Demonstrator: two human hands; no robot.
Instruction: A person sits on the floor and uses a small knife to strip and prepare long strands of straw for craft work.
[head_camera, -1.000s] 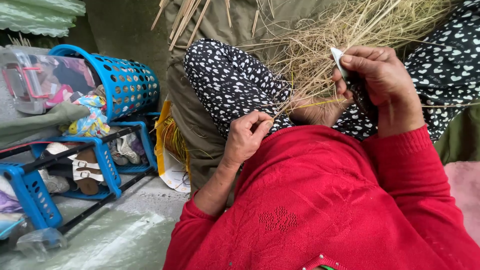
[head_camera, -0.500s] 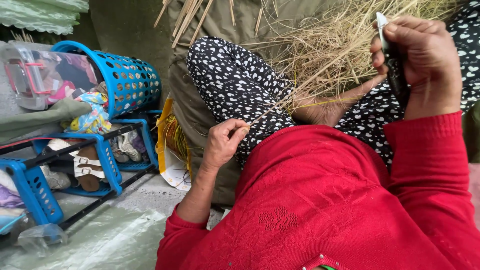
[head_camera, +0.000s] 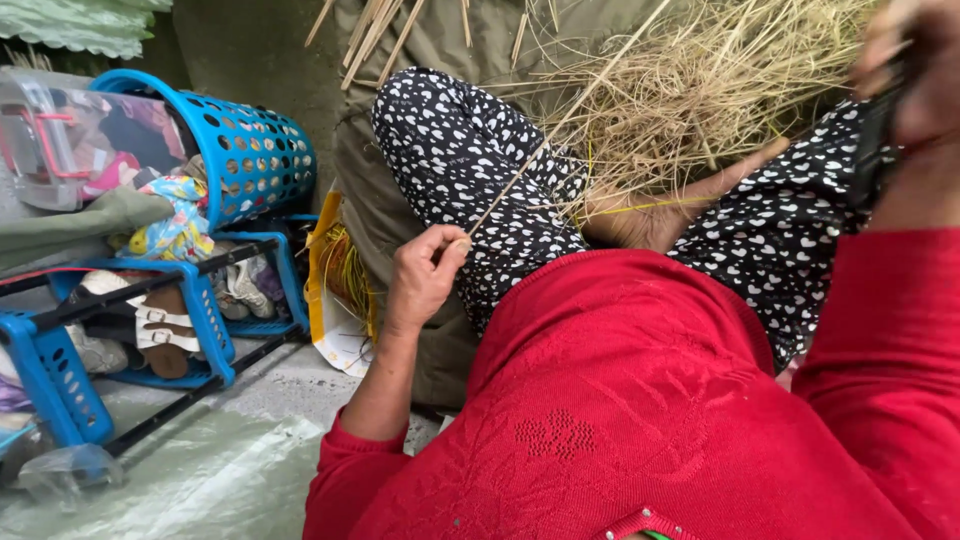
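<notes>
Left hand (head_camera: 425, 275) fingers pinch one straw stalk (head_camera: 540, 150); right hand (head_camera: 915, 90), blurred, grips a dark tool (head_camera: 875, 150) above the straw pile (head_camera: 700, 90).

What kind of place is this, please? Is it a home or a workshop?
Probably a home yard or porch used for straw handwork. A blue shoe rack holds sandals beside a blue laundry basket, and dry straw lies piled on the lap. The left hand pinches one stalk.
</notes>
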